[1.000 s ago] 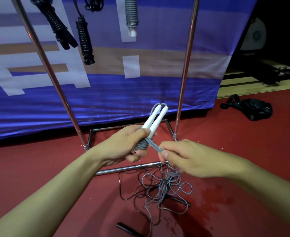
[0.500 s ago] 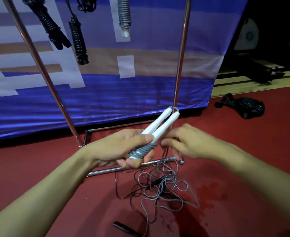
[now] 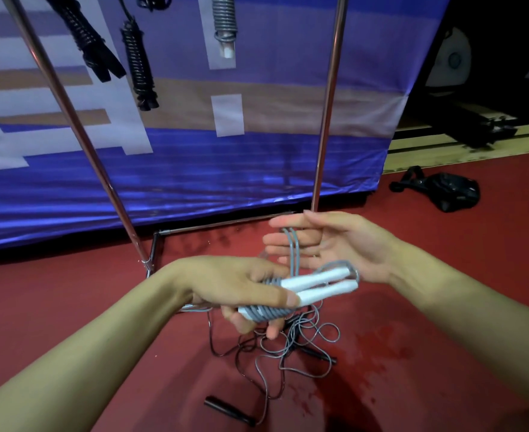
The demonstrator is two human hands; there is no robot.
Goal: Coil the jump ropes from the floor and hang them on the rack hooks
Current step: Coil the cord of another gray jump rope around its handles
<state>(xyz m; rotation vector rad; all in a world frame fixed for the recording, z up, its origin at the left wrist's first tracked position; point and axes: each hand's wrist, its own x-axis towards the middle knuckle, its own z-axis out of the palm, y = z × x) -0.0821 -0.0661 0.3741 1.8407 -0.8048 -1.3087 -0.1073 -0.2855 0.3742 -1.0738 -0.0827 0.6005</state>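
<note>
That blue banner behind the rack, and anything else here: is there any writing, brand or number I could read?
None can be read.
Banner: only cut-off parts of large white and tan blocks, no whole letter.
White handles in the left hand: no print visible.
Black bag: too dark to tell.

rack [image 3: 328, 98] behind rope tangle [image 3: 288, 344], bag [image 3: 450, 191] far R

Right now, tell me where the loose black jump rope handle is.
In the head view, the black jump rope handle lies on the red floor at bottom centre, below the tangled rope pile and nearer the camera than both hands.
</note>
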